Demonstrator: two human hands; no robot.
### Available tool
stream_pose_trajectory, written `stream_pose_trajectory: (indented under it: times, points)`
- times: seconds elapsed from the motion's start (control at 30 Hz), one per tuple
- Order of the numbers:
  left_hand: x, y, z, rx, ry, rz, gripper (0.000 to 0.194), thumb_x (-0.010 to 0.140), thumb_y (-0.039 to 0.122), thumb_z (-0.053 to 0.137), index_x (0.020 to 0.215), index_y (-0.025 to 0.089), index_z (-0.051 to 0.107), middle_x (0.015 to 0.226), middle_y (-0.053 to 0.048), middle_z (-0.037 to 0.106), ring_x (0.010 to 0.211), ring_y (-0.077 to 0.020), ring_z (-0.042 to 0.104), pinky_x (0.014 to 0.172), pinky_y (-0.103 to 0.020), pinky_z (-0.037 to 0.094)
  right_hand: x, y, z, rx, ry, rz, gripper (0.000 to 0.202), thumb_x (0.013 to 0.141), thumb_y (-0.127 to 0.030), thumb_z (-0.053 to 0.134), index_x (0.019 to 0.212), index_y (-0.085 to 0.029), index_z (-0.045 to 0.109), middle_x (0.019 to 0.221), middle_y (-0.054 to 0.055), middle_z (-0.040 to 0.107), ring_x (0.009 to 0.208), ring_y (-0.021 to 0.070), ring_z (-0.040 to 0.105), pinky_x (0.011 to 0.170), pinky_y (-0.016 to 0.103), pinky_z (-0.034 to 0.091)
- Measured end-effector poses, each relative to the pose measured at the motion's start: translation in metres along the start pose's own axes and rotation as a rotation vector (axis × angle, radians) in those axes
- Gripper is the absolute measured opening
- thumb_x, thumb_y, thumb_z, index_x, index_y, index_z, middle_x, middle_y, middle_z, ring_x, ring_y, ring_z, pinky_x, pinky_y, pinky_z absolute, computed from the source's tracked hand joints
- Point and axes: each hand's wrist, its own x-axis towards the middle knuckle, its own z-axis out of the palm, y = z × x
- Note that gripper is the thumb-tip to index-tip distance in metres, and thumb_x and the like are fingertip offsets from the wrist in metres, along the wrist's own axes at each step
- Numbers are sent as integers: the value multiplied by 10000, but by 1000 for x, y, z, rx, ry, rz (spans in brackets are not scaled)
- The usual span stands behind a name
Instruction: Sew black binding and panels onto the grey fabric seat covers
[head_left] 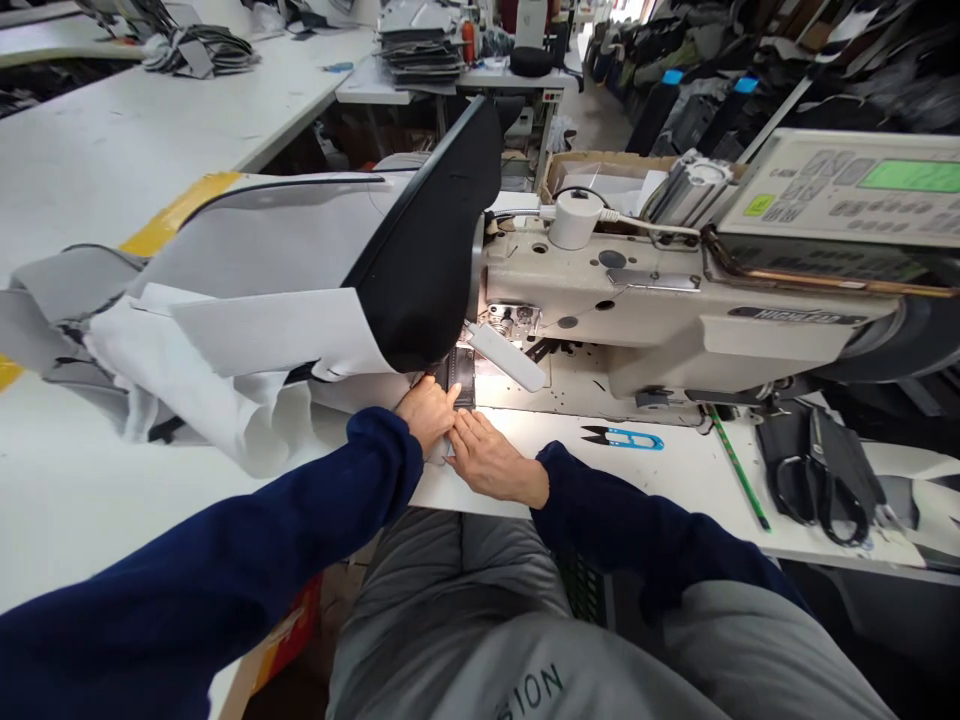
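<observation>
Beneath the lit head of the sewing machine (547, 280) lies a narrow strip of black leather-like material (463, 372). It seems to belong to a large sewn piece with a stiff black panel (427, 240) standing up and grey-white backing (277, 335) spread to the left. My left hand (427, 412), with bent fingers, grips the material's near end just before the needle area. Against it, my right hand (487, 458) holds the near edge with its fingers close together. What lies under both palms is hidden. A flat light-grey lever (506, 357) slants beside the needle area.
Right of my hands lie blue thread snips (622, 438), a green pencil (739, 468) and black-handled scissors (821, 490). The control panel (847, 185) sits above the machine. Stacked dark pieces (420, 45) stand on a table behind. Yellow tape (180, 212) marks the left tabletop.
</observation>
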Motion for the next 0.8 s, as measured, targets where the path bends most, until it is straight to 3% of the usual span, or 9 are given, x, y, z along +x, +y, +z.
stream_pose_trajectory:
  times: [0.47, 0.63, 0.8]
  points:
    - [23, -22, 5, -113, 52, -74, 438, 919, 99, 316, 1326, 4, 450, 820, -140, 640, 921, -272, 553, 851, -420, 280, 23, 25, 3, 39, -32, 103, 431, 962, -265, 346, 1231, 44, 480, 1224, 279, 527, 1215, 320, 471, 1044, 491, 366]
    - [-12, -35, -22, -239, 140, 67, 292, 891, 154, 407, 1137, 131, 562, 932, -89, 632, 895, -212, 555, 801, -361, 351, 24, 24, 5, 75, -6, 121, 424, 964, -286, 363, 1202, 36, 504, 1248, 286, 516, 1244, 330, 449, 1044, 502, 360]
    - [-45, -39, -45, -277, 217, 256, 416, 768, 170, 488, 1182, 139, 528, 1222, -117, 550, 1201, -248, 433, 964, -379, 329, 21, 28, 7, 142, 27, 140, 388, 960, -293, 393, 1167, 3, 533, 1271, 264, 521, 1230, 300, 474, 1029, 486, 378]
